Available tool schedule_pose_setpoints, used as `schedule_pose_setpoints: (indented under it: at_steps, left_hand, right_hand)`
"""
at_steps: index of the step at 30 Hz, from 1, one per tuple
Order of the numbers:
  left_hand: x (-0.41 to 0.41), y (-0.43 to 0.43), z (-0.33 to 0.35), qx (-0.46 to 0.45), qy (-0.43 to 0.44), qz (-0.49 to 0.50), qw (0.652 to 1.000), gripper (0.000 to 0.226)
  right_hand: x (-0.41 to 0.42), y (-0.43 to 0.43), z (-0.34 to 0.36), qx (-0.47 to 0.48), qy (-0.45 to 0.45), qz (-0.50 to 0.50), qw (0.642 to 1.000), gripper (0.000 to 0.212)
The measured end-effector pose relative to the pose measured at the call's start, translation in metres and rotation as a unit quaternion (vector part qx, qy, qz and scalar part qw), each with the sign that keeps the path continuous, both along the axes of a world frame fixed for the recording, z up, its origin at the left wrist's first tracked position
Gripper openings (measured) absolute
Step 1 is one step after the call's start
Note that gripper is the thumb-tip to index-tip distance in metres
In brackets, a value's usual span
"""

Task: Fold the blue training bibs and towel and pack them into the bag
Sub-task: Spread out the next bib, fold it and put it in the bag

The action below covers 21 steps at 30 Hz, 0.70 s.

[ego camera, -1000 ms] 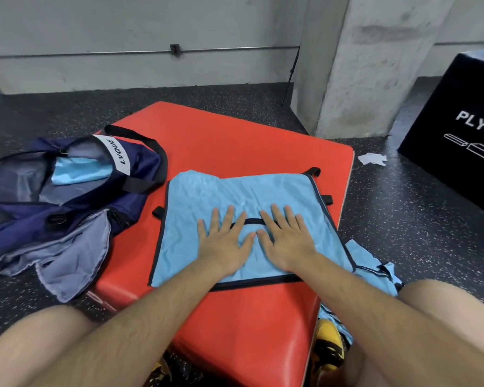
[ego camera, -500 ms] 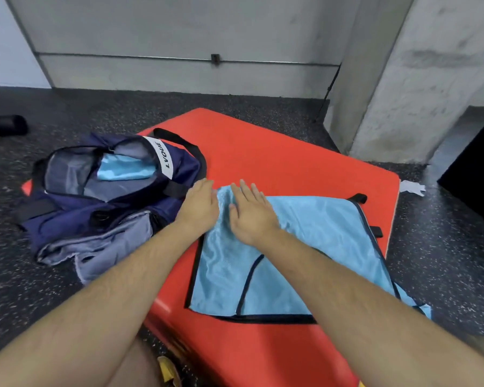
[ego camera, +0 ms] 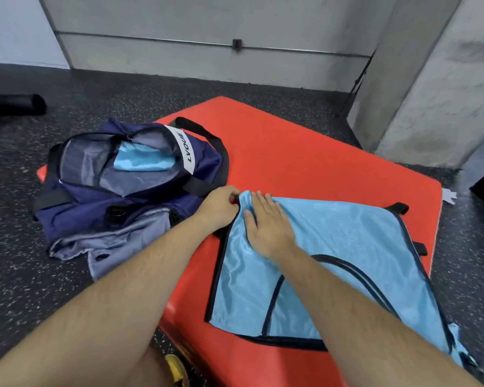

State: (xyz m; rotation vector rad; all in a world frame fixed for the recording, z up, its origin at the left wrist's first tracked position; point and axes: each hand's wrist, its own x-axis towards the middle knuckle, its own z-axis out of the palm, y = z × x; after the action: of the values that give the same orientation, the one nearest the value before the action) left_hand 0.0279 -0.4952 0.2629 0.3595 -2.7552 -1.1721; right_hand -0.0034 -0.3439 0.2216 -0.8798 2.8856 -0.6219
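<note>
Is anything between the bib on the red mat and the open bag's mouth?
Nothing visible blocks it. The bib lies beside the bag, whose mouth is open; only its black strap lies between them, and blue cloth sits inside.

Shiny mesh cloth bib (ego camera: 333,263) lies on a smooth, glossy red pad (ego camera: 305,152) (floor (ego camera: 123,96) rough, speckled).

Bib spread out, bag open

A light-blue mesh training bib with black trim (ego camera: 333,247) lies flat toward 4 o'clock, its 11 o'clock corner bunched up. At its 10 o'clock, a navy fabric sports bag (ego camera: 90,208) lies unzipped, with a folded light-blue cloth (ego camera: 140,162) showing inside.
</note>
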Motion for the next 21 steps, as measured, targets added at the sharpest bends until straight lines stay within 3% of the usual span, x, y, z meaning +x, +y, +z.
schedule_pose_setpoints:
  at_steps: [5, 7, 10, 15, 21]
  left_hand:
    - [-0.001, -0.003, 0.011, -0.130, 0.068, 0.076, 0.986, 0.028]
    - [0.000, -0.006, 0.013, -0.162, 0.089, 0.109, 0.977, 0.030]
    - [0.004, -0.005, 0.009, -0.207, 0.092, 0.062, 0.972, 0.040]
    - [0.020, 0.009, 0.011, -0.234, 0.033, 0.009, 0.972, 0.046]
    - [0.048, 0.011, 0.007, -0.269, -0.045, -0.025, 0.962, 0.021]
  right_hand:
    - [0.001, 0.001, -0.001, -0.009, 0.001, 0.007, 1.000, 0.061]
    - [0.002, 0.000, -0.002, 0.044, 0.004, 0.015, 0.999, 0.064]
    - [0.000, -0.003, -0.002, 0.123, 0.017, 0.028, 0.992, 0.071]
    - [0.004, -0.002, 0.005, 0.123, 0.009, 0.037, 0.992, 0.070]
    - [0.043, -0.003, 0.001, 0.047, -0.007, 0.033, 0.998, 0.059]
